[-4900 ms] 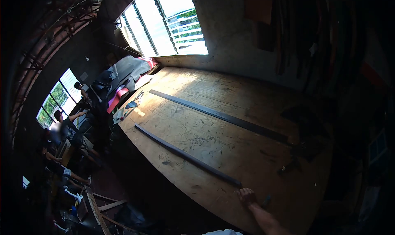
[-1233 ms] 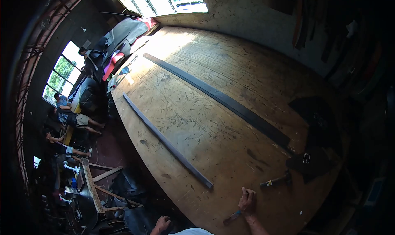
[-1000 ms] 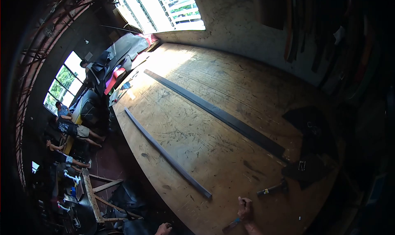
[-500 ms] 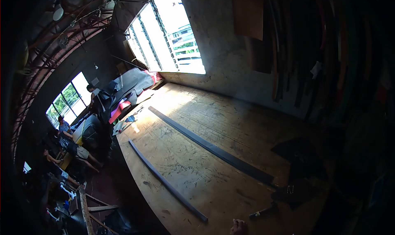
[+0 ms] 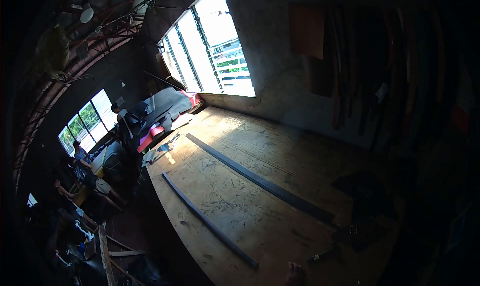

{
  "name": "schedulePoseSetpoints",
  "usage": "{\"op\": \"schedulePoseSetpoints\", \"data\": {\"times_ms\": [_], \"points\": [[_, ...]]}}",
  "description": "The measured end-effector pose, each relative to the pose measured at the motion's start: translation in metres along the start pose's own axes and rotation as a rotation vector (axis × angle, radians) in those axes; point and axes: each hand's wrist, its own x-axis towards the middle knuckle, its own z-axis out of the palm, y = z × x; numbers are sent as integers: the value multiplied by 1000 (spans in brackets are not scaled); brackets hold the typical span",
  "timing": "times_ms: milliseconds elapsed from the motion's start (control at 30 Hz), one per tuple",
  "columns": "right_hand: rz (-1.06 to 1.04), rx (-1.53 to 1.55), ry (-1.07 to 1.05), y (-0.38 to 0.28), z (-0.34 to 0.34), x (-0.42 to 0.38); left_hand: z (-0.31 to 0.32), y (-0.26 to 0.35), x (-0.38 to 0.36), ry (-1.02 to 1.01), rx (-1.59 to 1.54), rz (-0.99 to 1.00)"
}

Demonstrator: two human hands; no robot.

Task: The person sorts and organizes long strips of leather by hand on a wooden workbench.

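Observation:
At the bottom edge, my right hand [image 5: 296, 274] shows only in part, dark and cut off by the frame. Its fingers look bent over the table, but I cannot make out whether they hold anything. Just right of it lies a dark tool-like object [image 5: 320, 256] with a small bright spot. A narrow dark strip [image 5: 210, 223] runs along the table's left edge, ending left of the hand. Farther in lies a wider, flat dark strip [image 5: 260, 180]. Dark flat pieces [image 5: 367, 191] rest in shadow on the right. My left hand is out of view.
The wooden table [image 5: 220, 196] has a scratched top and meets the wall under a bright window [image 5: 220, 51]. Dark and red sheets [image 5: 172, 106] are heaped at its far end. Strips hang on the wall [image 5: 340, 71]. People [image 5: 95, 178] work at the left, past a wooden frame [image 5: 106, 256].
The view has shifted a little, so the room and table appear slightly lower and farther right. The strips lie as before on the table, and my hand stays at the bottom edge.

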Motion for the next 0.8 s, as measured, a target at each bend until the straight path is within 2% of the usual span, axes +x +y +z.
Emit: {"op": "schedulePoseSetpoints", "data": {"times_ms": [33,67,100,133,167,233,267,300,367,433,567,633,700,800], "points": [[162,859,-88,-5,-5,8,-4,16,-3,0,132,15],[151,870,-106,-6,-8,8,-6,16,-12,-1,261,23],[140,882,-126,-6,-8,7,-13,-4,-3,-108,-11,-94],[128,890,-142,-6,-6,8,-18,-3,-10,-24,158,-100],[146,872,-141,-9,-2,8,-27,28,-23,60,321,-109],[123,855,-155,-19,9,1,-40,17,-30,80,366,-80],[106,864,-116,-25,24,-5,-48,24,-42,67,317,-159],[80,879,-78,-27,36,-8,-53,-5,-39,91,293,-193],[63,914,-103,-22,42,-9,-69,-21,-59,153,214,-254],[168,945,-118,-10,-4,6,-87,-61,-66,152,275,-259],[333,838,-60,-26,-24,-4,-105,-140,-75,159,251,-420],[335,854,-32,-54,-45,11,-104,-172,-84,141,202,-499],[252,935,-17,-92,-70,33,-101,-190,-90,141,52,-606],[38,1078,-45,-171,-111,68,-98,-228,-84,200,24,-539]]}}
